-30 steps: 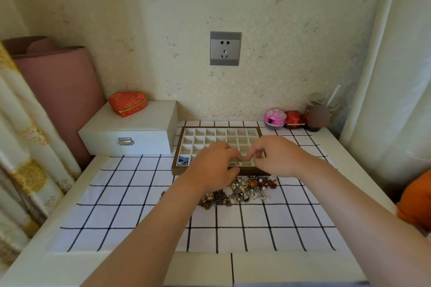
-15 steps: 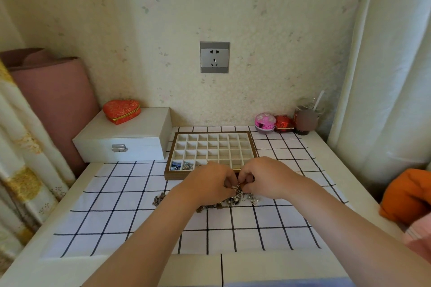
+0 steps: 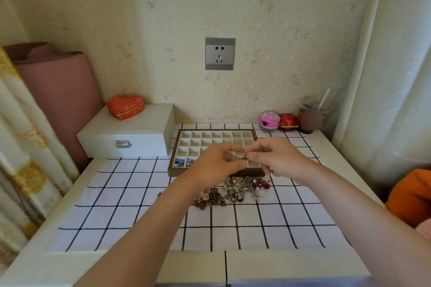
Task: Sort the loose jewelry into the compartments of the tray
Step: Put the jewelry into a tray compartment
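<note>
Pinching a small bronze-coloured piece [image 3: 245, 158] between the thumb and forefinger of my right hand [image 3: 278, 158], I hold it in the air over the near edge of the tray [image 3: 174, 165]. My left hand [image 3: 217, 166] meets it from the other side. Its thumb and forefinger tips seem closed on the same piece, with the other fingers loosely curled.

The piece is too small for me to tell what kind it is. I judge it feather-light, hard and a bit slick, easy to fumble, and any thin hook or link on it would bend or snag. It is best held by its solid body with fingertips only and a gentle squeeze.

Both forearms reach forward and converge, wrists lifted off the cloth [image 3: 130, 196], hands nearly touching.

The tangled pile [image 3: 233, 191] lies on the cloth just in front of the tray. Two near-left compartments already hold something.
</note>
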Demonstrator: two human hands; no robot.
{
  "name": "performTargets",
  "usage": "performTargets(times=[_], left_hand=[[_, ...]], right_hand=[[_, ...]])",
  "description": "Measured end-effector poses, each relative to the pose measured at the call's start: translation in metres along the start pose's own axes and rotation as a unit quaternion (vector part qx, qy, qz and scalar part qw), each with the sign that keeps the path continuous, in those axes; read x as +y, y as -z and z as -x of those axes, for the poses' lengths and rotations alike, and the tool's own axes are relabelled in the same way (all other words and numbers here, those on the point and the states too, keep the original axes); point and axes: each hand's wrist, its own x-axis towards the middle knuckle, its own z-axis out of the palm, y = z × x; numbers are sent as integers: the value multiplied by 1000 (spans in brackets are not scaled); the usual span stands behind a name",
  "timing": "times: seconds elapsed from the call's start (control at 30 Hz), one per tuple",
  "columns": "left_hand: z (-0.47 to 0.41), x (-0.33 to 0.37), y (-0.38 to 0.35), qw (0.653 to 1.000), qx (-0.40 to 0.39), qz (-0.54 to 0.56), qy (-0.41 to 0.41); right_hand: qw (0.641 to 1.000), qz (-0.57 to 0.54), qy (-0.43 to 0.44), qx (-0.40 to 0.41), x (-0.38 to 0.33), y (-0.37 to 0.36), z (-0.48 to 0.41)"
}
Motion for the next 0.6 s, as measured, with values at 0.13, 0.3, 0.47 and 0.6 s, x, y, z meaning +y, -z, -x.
performTargets(times=[0.13,0.3,0.47,0.6], left_hand=[[-3,6,-4,998,37,51,19],[-10,13,-5,993,86,79,18],[-24,7,-6,996,87,-13,7],[-26,-1,-4,984,47,-173,-3]], right_hand=[[996,-85,-27,19,-4,1,-3],[983,-155,-51,83,-5,0,-12],[982,-145,-37,113,-2,4,-22],[994,27,-13,107,12,6,-31]])
